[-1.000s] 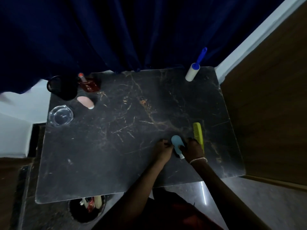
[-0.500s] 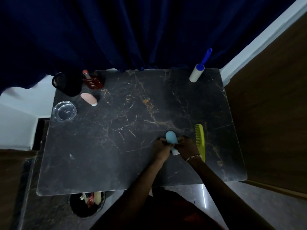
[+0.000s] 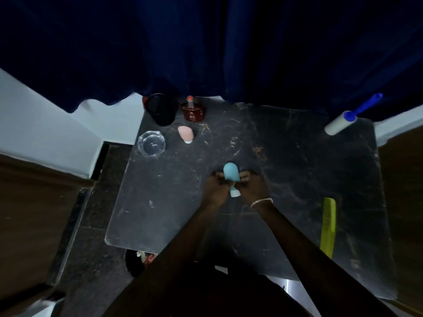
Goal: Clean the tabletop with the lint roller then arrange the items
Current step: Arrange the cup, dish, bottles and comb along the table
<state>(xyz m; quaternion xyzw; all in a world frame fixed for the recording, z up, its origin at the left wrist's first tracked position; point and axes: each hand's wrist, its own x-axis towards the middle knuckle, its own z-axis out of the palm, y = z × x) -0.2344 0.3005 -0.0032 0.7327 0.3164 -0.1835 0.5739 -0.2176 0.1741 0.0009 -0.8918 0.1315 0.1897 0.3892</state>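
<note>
1. Both hands, left hand (image 3: pixel 215 186) and right hand (image 3: pixel 253 187), pinch the blue sponge (image 3: pixel 231 172) mid-tabletop (image 3: pixel 309 179), likely carrying it toward the pink sponge (image 3: pixel 185 133).
2. Lint roller (image 3: pixel 341 124) lies parked at the tabletop's far right corner, apparently finished with.

Legible text — none, dark red bottle (image 3: pixel 193 112) at the table's far edge bears a pale label mark — too small and blurred to read
</note>
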